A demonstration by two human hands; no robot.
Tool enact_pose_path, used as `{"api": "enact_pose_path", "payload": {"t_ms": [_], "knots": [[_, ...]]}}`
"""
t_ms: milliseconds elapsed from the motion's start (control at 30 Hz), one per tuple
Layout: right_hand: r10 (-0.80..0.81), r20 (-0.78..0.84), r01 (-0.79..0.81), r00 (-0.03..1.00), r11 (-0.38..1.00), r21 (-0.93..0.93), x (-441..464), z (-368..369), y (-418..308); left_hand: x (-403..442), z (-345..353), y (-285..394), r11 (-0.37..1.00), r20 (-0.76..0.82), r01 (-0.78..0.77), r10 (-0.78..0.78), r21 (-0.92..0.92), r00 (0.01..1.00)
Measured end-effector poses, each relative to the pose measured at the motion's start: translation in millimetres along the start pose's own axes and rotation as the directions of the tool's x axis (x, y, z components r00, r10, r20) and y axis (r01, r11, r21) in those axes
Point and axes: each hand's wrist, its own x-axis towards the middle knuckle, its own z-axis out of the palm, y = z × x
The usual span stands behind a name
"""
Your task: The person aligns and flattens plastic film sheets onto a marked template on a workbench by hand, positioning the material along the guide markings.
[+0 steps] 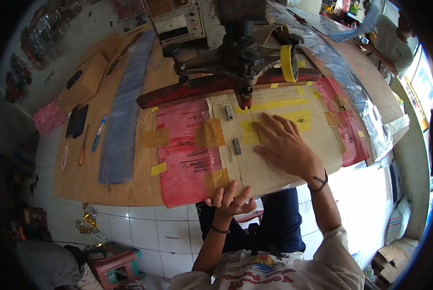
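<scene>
My right hand [289, 150] lies with spread fingers on a tan sheet [303, 140] marked with yellow tape strips [279, 105], just below the tip of a black and red machine [245, 99]. At the table's front edge, my left hand [230, 200] rests with its fingers apart on the sheet's edge, holding nothing I can see. Left of the right hand sit two small dark blocks [236, 146]. Beside them is a red sheet [182, 154] fixed with brown tape [209, 133]. The long red bar [192, 91] of the machine spans the far side.
A bluish plastic strip [124, 121], a blue pen [99, 133], a screwdriver [83, 147] and phones [80, 120] lie on the left. A cardboard box [83, 79] stands behind. Clear plastic [342, 72] covers the right side. Another person [390, 46] is at upper right. A stool [115, 266] stands below.
</scene>
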Motion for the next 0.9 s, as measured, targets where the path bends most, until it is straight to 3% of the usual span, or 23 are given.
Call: {"api": "enact_pose_path", "payload": {"t_ms": [67,167,367,433,533,600,700,733,833,900], "knots": [[-0.045,-0.039,0.047,0.998,0.998,0.044,14.1,9.0,5.9,0.0,-3.3,-1.4,1.0,0.02,0.001,-0.001,-0.024,1.0],[-0.173,-0.046,0.171,0.984,0.984,-0.05,23.2,22.4,13.9,3.4,-8.2,-6.0,0.999,0.07,0.0,0.003,-0.045,0.998],[-0.015,-0.073,0.01,0.997,0.997,-0.076,6.0,19.8,25.5,10.5,-26.8,0.0,0.994,0.188,0.077,-0.061,-0.081,0.98],[-0.04,-0.095,0.03,0.995,0.994,-0.108,-17.0,19.8,16.2,16.2,-33.5,4.3,0.986,0.22,0.132,-0.107,-0.104,0.97],[-0.062,-0.059,0.056,0.996,0.994,-0.092,-58.6,6.5,-8.7,50.4,-62.0,18.8,0.938,0.388,0.32,-0.248,-0.132,0.888],[-0.129,-0.079,0.127,0.989,0.992,-0.022,-69.2,-5.1,-17.4,75.8,-67.7,31.8,0.951,0.439,0.307,-0.261,-0.036,0.86],[-0.064,0.076,0.061,0.995,0.997,0.051,-51.6,-17.3,-3.4,82.3,-62.7,40.1,0.95,0.479,0.311,-0.286,0.03,0.83],[-0.145,-0.117,0.14,0.982,0.989,-0.053,-43.3,-4.3,10.3,81.2,-61.0,40.3,0.95,0.472,0.31,-0.286,0.028,0.834],[-0.027,-0.306,0.018,0.952,0.999,-0.031,-13.0,9.5,26.7,78.4,-60.5,39.2,0.953,0.472,0.301,-0.275,0.021,0.838],[0.047,-0.162,-0.045,0.986,0.999,0.018,-0.9,-0.3,27.1,79.0,-60.3,37.0,0.954,0.479,0.298,-0.272,0.022,0.835]]}}
